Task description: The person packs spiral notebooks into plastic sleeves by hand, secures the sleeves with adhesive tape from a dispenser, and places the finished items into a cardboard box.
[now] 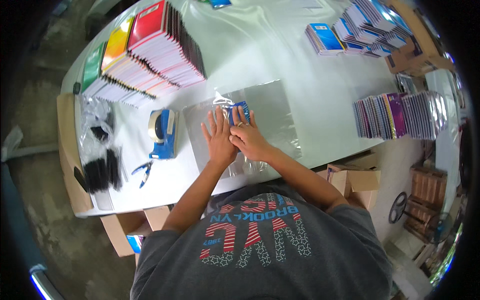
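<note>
A large clear plastic bag [272,117] lies flat on the white-covered table in front of me. My left hand [221,144] rests palm down on it, its fingers stretched out and spread. Beside it, my right hand [251,142] also presses flat, its fingers extended and a ring on one of them; its thumb side touches the left hand. Under the right fingertips is a small blue piece with pale markings [244,106], mostly covered. I cannot tell whether it is printed on the bag or a separate thing.
A blue tape dispenser [170,137] and blue-handled nippers [145,173] lie left. Tall stacks of red, yellow and green spiral notebooks [165,50] stand far left. Black strips [102,172] lie at the left edge. Blue notebooks [325,39] and a purple-covered row [395,116] stand right.
</note>
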The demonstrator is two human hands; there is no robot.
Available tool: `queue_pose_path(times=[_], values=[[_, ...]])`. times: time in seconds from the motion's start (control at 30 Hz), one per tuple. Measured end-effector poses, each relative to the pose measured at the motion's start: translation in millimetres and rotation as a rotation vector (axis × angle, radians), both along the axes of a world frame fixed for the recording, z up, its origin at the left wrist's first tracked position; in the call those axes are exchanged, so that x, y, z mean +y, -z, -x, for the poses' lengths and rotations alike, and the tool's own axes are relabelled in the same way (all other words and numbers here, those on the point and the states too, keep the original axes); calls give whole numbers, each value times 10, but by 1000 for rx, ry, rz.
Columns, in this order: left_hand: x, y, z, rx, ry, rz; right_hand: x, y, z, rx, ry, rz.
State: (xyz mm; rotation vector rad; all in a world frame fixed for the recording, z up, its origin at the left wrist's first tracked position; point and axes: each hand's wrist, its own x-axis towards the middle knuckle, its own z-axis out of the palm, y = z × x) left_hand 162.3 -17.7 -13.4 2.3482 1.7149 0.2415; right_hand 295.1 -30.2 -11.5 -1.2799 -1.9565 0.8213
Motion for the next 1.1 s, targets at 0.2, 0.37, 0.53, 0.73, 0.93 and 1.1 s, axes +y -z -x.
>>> queue_pose_path(times=[0.2, 0.37, 0.53, 0.73, 0.93, 1.1], values=[[-10, -5, 26, -1, 14, 12, 207, -86, -61, -158, -235, 65], [-434, 156, -38, -305, -306, -9, 281, -122, -90, -56, -314, 185], [-1010, -281, 364, -224, -137, 62, 307, -234, -76, -264, -328, 192], [-414, -123, 1688, -168, -831, -287, 396, -370, -54, -390, -399, 265], [-410, -191, 1501, -407, -778, -202, 442, -399, -72, -238, -322, 354], [-118, -311, 1644, -794, -869, 239, 468, -440, -51, -276, -290, 296]])
